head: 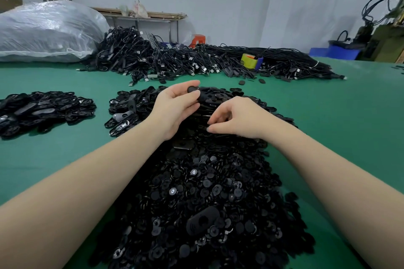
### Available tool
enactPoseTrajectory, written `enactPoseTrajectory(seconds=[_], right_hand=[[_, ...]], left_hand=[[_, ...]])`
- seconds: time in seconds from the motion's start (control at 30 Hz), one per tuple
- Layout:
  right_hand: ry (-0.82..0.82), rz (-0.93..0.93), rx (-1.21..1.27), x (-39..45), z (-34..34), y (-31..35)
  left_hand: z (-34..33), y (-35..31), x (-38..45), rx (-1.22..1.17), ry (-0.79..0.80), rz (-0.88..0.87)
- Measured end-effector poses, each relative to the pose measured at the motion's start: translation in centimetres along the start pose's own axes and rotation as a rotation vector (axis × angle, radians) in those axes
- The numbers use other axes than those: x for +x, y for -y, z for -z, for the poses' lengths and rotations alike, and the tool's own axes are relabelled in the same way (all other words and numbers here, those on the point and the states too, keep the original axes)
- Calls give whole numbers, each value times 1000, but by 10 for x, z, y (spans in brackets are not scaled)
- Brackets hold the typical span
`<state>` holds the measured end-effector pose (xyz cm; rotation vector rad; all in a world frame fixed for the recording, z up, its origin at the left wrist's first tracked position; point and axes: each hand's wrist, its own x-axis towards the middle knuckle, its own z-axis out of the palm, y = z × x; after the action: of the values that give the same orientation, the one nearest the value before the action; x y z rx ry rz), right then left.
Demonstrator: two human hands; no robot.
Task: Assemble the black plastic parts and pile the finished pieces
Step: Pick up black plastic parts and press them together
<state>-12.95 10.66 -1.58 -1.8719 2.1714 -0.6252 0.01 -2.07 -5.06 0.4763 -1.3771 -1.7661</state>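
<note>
On the left of the green tabletop (54, 159) lies a low pile (43, 111) of oval black pieces, which looks like your stack of finished ones, well apart from the work in front of you. Just right of it, past a strip of bare green, a second heap (126, 111) of oval shells runs on into the big mound (196, 192) of small round black parts that reaches down to the near edge. Your left hand (175, 109) is raised over the far end of that mound, thumb and fingers curled round a black shell (195, 93) and pinching it at its end. Your right hand (238, 118) is lower and just beside it, fingers bent down into the mound with the tips drawn together; whether they already pinch a round part you cannot tell, since black hides on black. So you are at the pick-and-fit step: shell in hand, insert being fetched. Next, lift one round part clear, turn it the right way, seat it in the shell's opening and press until it sits home. Then carry the piece left to the pile. Beyond, along the far edge, cables (196, 61) lie heaped, with a plastic sack (48, 30) at the far left corner.
</note>
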Motion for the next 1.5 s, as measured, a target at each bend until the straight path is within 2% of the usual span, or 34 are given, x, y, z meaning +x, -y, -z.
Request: enactPoseTrajectory(seconds=[0.13,0.37,0.63,0.77,0.97,1.27,1.5], right_hand=[[100,3,-169,0,4,0],[142,93,-18,-2,-4,8],[97,169,-70,-3,-17,16],[52,150,-16,-3,-17,14],[111,186,16,-3,-19,13],[58,184,117,-6,-20,12],[54,226,87,-5,-24,14]], left_hand=[[0,-8,4,-54,-18,-26],[-9,-10,0,-69,-3,4],[-6,6,-5,110,120,18],[-1,1,-3,88,116,36],[1,3,-4,79,128,50],[0,6,-5,102,122,45],[-1,6,-5,98,89,53]])
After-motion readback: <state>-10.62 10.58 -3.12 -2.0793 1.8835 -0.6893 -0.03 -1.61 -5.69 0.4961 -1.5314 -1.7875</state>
